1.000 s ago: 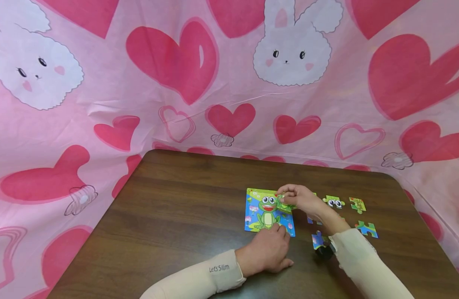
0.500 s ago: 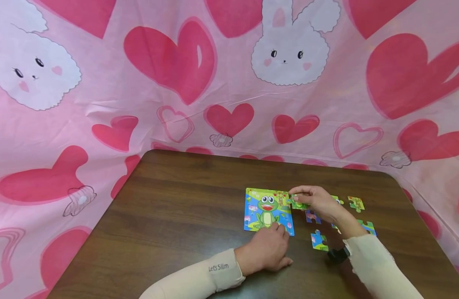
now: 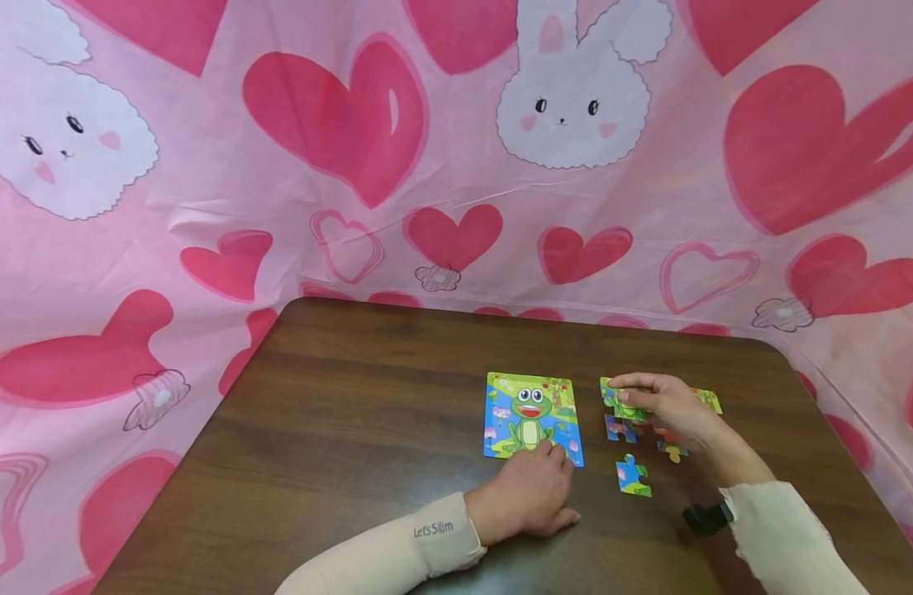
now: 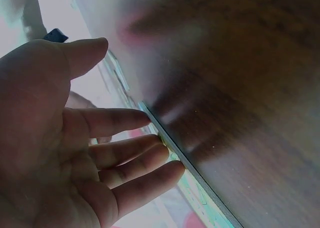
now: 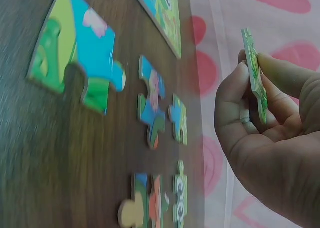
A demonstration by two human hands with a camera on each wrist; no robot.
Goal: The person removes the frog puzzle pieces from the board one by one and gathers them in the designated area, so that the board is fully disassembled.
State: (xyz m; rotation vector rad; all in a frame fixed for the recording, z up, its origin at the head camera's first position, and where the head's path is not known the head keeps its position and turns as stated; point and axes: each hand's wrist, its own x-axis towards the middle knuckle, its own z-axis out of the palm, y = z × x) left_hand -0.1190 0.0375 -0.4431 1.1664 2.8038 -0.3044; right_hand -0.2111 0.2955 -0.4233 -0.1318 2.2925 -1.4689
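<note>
My left hand point(image 3: 530, 492) rests at the near edge of a square frog picture board point(image 3: 502, 413); in the left wrist view its fingertips touch the board's edge point(image 4: 205, 185), fingers only slightly bent. To the right of the board, my right hand point(image 3: 668, 405) pinches a green puzzle piece point(image 5: 255, 78) between thumb and fingers. In the right wrist view that piece is held up off the table, seen nearly edge-on. Below it in the head view lie a purple-and-blue puzzle piece point(image 3: 620, 428) and a blue-and-green puzzle piece point(image 3: 633, 478).
More loose pieces lie around the right hand: one with a tan rounded tab point(image 3: 673, 451), one with eyes point(image 5: 180, 200), and a yellow-green one point(image 3: 707, 400), partly hidden in the head view. The brown table point(image 3: 337, 413) meets a pink heart-print cloth point(image 3: 456, 182) behind.
My right hand has moved right, from over the board's upper right corner to above the loose pieces, still pinching the green piece. My left hand has stayed at the board's near edge.
</note>
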